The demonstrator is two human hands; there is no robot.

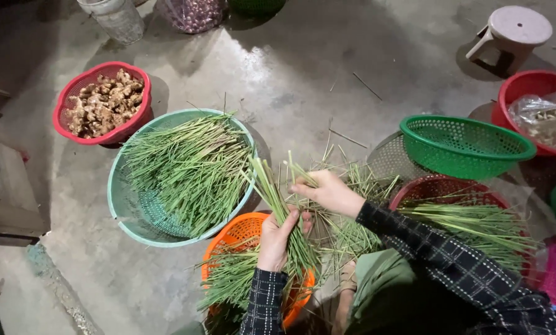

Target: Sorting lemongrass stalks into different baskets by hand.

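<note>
While the left hand [277, 239] is closed around a small bunch of green stalks [281, 208], held upright over the orange basket [238, 232], the right hand [327, 192] pinches the tops of a few further stalks with fingers curled, just beside the bunch. Progress appears partial: the large pale green basket [120, 205] to the person's left carries a full, orderly heap of like stalks, which reads as finished stock, and the orange basket under the hands holds a lesser quantity. A dark red basket [414, 189] to the right bears another long sheaf, seemingly awaiting handling, so a fair share looks outstanding. Loose stalks and trimmings [352, 180] lie scattered on the concrete floor [290, 74] between the baskets and could tangle with stalks being picked up. Further out, a red tub of ginger roots [102, 102] stands beyond the pale green basket; an empty green basket [467, 146] rests tilted over a grey mesh one; a red tub holding a clear plastic bag [544, 115] sits at the far right; a small pink stool [512, 31] and a grey bucket [117, 18] stand well apart. Nothing blocks the hands directly, though baskets crowd close on every side.
</note>
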